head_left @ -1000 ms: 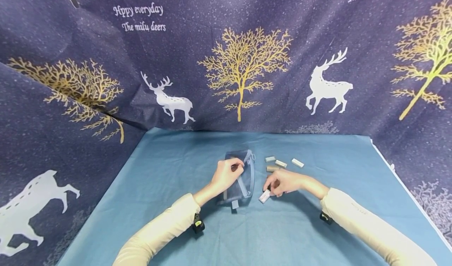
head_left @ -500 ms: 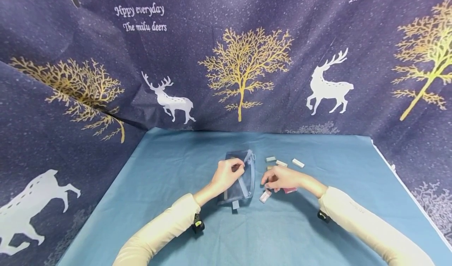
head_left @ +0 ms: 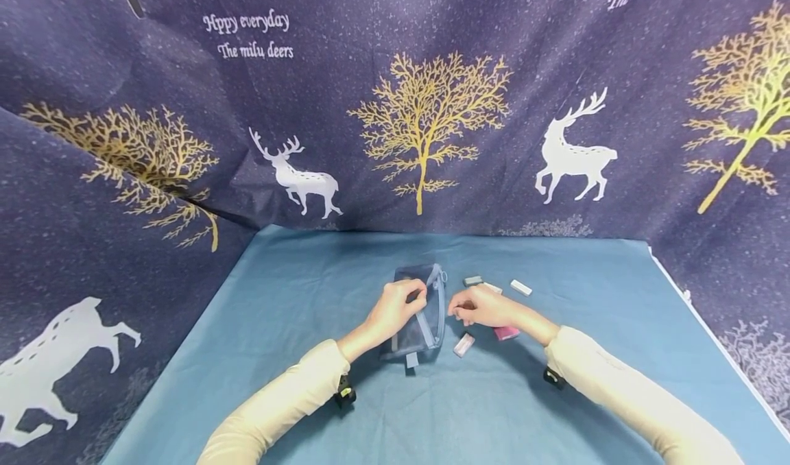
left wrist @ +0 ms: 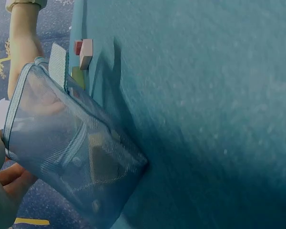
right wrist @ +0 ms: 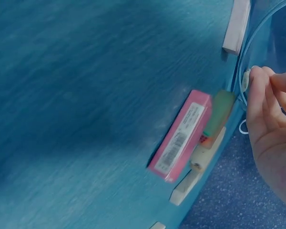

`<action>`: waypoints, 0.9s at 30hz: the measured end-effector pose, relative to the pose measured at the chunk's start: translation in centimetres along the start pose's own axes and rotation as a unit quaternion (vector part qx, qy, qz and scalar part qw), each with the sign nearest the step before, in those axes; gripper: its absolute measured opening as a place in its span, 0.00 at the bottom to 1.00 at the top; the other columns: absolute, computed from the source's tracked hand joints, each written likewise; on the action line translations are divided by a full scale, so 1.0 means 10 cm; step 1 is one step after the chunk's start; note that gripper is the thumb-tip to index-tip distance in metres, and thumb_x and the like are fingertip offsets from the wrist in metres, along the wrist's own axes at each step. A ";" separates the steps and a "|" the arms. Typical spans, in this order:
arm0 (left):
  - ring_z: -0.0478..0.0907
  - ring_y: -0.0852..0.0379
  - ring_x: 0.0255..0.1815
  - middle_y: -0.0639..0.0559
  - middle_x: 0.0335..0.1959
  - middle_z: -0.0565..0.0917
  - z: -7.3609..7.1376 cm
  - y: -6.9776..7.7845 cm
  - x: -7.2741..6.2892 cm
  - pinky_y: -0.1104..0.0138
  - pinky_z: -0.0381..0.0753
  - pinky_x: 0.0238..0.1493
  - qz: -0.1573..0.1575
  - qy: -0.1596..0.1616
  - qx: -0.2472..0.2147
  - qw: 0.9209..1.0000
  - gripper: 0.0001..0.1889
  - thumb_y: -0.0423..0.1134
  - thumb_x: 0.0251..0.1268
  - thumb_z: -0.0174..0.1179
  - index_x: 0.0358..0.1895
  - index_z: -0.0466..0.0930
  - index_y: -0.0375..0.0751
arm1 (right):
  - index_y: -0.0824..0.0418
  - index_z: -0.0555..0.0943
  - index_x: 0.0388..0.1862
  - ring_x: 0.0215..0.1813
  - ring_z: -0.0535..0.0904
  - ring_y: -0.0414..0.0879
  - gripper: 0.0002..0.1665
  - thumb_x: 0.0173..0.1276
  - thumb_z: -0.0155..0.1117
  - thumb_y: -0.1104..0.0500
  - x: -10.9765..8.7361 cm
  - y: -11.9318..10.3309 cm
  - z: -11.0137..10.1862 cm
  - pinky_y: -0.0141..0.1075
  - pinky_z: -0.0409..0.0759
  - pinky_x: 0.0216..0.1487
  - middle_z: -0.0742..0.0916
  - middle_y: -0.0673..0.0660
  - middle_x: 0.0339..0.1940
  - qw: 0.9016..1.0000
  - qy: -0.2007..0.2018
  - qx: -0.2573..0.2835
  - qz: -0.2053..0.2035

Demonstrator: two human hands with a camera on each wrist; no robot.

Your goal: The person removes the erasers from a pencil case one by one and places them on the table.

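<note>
My left hand (head_left: 400,307) grips the far side of a translucent blue mesh zip pouch (left wrist: 62,133), its thumb and fingers pinched on the mesh. A pale rectangular block (left wrist: 103,160) shows through the pouch's mesh. Close to the zipped edge is my right hand (head_left: 484,305), fingers bent together. In the right wrist view its fingertips pinch a small pale piece (right wrist: 246,81), mostly hidden by the fingers. A pinkish-white block (head_left: 464,344) lies on the cloth in front of the pouch. Under the right wrist lies a pink box (right wrist: 180,136) with a barcode label.
Beyond the right hand lie a grey-green block (head_left: 472,281), a white block (head_left: 521,287) and a green-and-orange piece (right wrist: 218,114). The blue cloth (head_left: 308,280) covers the table, and a patterned dark curtain (head_left: 382,12) hangs behind it.
The right hand has lifted away from the pinkish-white block and moved left and back toward the pouch, uncovering the pink box. The left hand and pouch stay put.
</note>
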State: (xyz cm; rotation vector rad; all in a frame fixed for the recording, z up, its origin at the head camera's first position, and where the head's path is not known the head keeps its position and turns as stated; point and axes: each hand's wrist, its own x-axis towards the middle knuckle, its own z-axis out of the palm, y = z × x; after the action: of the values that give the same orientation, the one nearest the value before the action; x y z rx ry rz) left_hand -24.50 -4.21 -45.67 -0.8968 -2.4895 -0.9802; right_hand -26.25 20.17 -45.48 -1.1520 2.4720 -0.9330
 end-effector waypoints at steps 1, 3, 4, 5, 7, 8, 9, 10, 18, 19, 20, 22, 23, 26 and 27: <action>0.68 0.67 0.24 0.59 0.25 0.76 0.00 0.00 0.00 0.78 0.68 0.27 0.003 -0.003 0.003 1.000 0.06 0.35 0.65 0.59 0.30 0.76 0.50 | 0.64 0.83 0.42 0.27 0.83 0.43 0.11 0.71 0.53 0.67 0.01 0.00 0.01 0.29 0.79 0.28 0.87 0.57 0.28 1.000 0.000 0.000 0.001; 0.68 0.67 0.24 0.59 0.25 0.77 0.00 0.00 0.00 0.78 0.68 0.26 0.008 -0.007 0.009 1.000 0.07 0.36 0.66 0.59 0.29 0.77 0.50 | 0.64 0.83 0.42 0.27 0.83 0.43 0.11 0.71 0.53 0.66 0.04 -0.01 0.02 0.29 0.79 0.29 0.87 0.57 0.28 1.000 0.001 -0.004 0.005; 0.68 0.67 0.24 0.59 0.25 0.77 -0.01 0.01 0.00 0.78 0.68 0.26 0.010 -0.007 0.010 1.000 0.07 0.36 0.66 0.59 0.29 0.77 0.50 | 0.63 0.83 0.42 0.27 0.83 0.42 0.11 0.71 0.53 0.66 0.05 -0.01 0.03 0.28 0.79 0.30 0.87 0.56 0.29 1.000 0.002 -0.007 0.007; 0.68 0.67 0.24 0.58 0.25 0.77 -0.01 0.01 0.00 0.78 0.68 0.26 0.012 -0.007 0.011 1.000 0.07 0.36 0.67 0.58 0.29 0.77 0.49 | 0.63 0.83 0.42 0.28 0.83 0.43 0.11 0.71 0.53 0.66 0.06 -0.02 0.04 0.28 0.79 0.30 0.87 0.57 0.29 1.000 0.004 -0.009 0.007; 0.68 0.67 0.24 0.58 0.25 0.78 -0.01 0.02 0.00 0.78 0.67 0.26 0.010 -0.007 0.006 1.000 0.07 0.36 0.66 0.59 0.28 0.77 0.49 | 0.64 0.84 0.42 0.27 0.82 0.42 0.11 0.71 0.54 0.66 0.09 -0.04 0.04 0.28 0.78 0.30 0.87 0.57 0.29 1.000 0.013 -0.016 0.008; 0.68 0.67 0.23 0.59 0.25 0.77 -0.01 0.02 0.00 0.78 0.67 0.25 0.005 -0.008 0.004 1.000 0.08 0.36 0.66 0.59 0.28 0.77 0.49 | 0.64 0.84 0.42 0.26 0.81 0.40 0.11 0.70 0.54 0.66 0.10 -0.04 0.05 0.27 0.77 0.29 0.87 0.58 0.29 1.000 0.019 -0.022 0.007; 0.67 0.67 0.23 0.59 0.24 0.77 -0.01 0.02 0.00 0.78 0.67 0.25 0.001 -0.008 0.002 1.000 0.08 0.36 0.66 0.59 0.27 0.76 0.49 | 0.64 0.84 0.43 0.25 0.79 0.38 0.11 0.70 0.54 0.66 0.12 -0.04 0.05 0.26 0.75 0.29 0.86 0.56 0.28 0.999 0.026 -0.028 0.005; 0.67 0.67 0.22 0.59 0.23 0.76 -0.01 0.01 0.00 0.78 0.66 0.24 -0.004 -0.008 0.001 1.000 0.08 0.36 0.65 0.59 0.27 0.76 0.49 | 0.64 0.84 0.43 0.24 0.76 0.36 0.11 0.70 0.54 0.66 0.13 -0.05 0.06 0.26 0.74 0.28 0.86 0.56 0.27 0.999 0.032 -0.031 0.007; 0.61 0.68 0.18 0.58 0.21 0.71 0.01 -0.01 0.02 0.78 0.60 0.19 -0.024 -0.001 -0.004 1.000 0.10 0.35 0.60 0.62 0.25 0.72 0.49 | 0.65 0.84 0.44 0.23 0.66 0.31 0.12 0.68 0.55 0.67 0.20 -0.06 0.10 0.26 0.70 0.26 0.86 0.56 0.30 0.997 0.044 -0.054 -0.008; 0.61 0.69 0.18 0.58 0.20 0.71 0.01 -0.01 0.02 0.79 0.60 0.19 -0.021 0.002 -0.005 1.000 0.10 0.34 0.59 0.62 0.24 0.72 0.49 | 0.65 0.84 0.45 0.23 0.66 0.31 0.12 0.68 0.55 0.67 0.21 -0.07 0.10 0.26 0.70 0.27 0.87 0.57 0.32 0.997 0.044 -0.056 -0.011; 0.61 0.69 0.18 0.57 0.20 0.71 0.01 0.00 0.01 0.79 0.60 0.19 -0.019 0.005 -0.006 1.000 0.10 0.33 0.59 0.62 0.24 0.72 0.49 | 0.65 0.84 0.46 0.24 0.67 0.31 0.13 0.68 0.55 0.67 0.23 -0.07 0.11 0.26 0.71 0.27 0.87 0.58 0.34 0.997 0.044 -0.055 -0.013; 0.60 0.68 0.17 0.56 0.20 0.72 0.01 0.00 0.01 0.79 0.60 0.19 -0.012 0.010 -0.008 1.000 0.11 0.32 0.58 0.62 0.24 0.71 0.47 | 0.65 0.84 0.47 0.26 0.69 0.31 0.14 0.67 0.56 0.67 0.25 -0.09 0.12 0.26 0.73 0.29 0.88 0.59 0.37 0.997 0.049 -0.058 -0.019; 0.60 0.69 0.17 0.56 0.20 0.72 0.01 0.00 0.01 0.79 0.60 0.19 -0.009 0.013 -0.008 1.000 0.11 0.31 0.59 0.61 0.24 0.71 0.47 | 0.64 0.84 0.48 0.27 0.70 0.31 0.14 0.67 0.56 0.67 0.26 -0.10 0.13 0.26 0.74 0.30 0.88 0.59 0.39 0.997 0.052 -0.060 -0.023; 0.59 0.69 0.16 0.56 0.20 0.73 0.02 0.01 0.02 0.79 0.59 0.18 -0.004 0.018 -0.013 1.000 0.11 0.30 0.60 0.60 0.24 0.70 0.46 | 0.62 0.83 0.48 0.27 0.69 0.31 0.14 0.66 0.56 0.67 0.30 -0.08 0.16 0.26 0.72 0.29 0.86 0.55 0.36 0.996 0.052 -0.059 -0.033; 0.59 0.69 0.16 0.56 0.20 0.73 0.02 0.02 0.03 0.79 0.58 0.18 -0.004 0.019 -0.014 1.000 0.11 0.30 0.60 0.60 0.24 0.70 0.46 | 0.61 0.83 0.47 0.26 0.68 0.30 0.13 0.67 0.56 0.66 0.32 -0.07 0.17 0.26 0.71 0.28 0.85 0.53 0.34 0.997 0.049 -0.058 -0.034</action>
State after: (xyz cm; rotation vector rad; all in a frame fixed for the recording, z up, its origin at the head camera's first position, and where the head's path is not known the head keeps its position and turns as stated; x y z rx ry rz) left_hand -24.60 -3.87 -45.60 -0.8693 -2.4546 -1.0263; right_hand -27.12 16.66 -46.22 -1.2645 2.6104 -0.8940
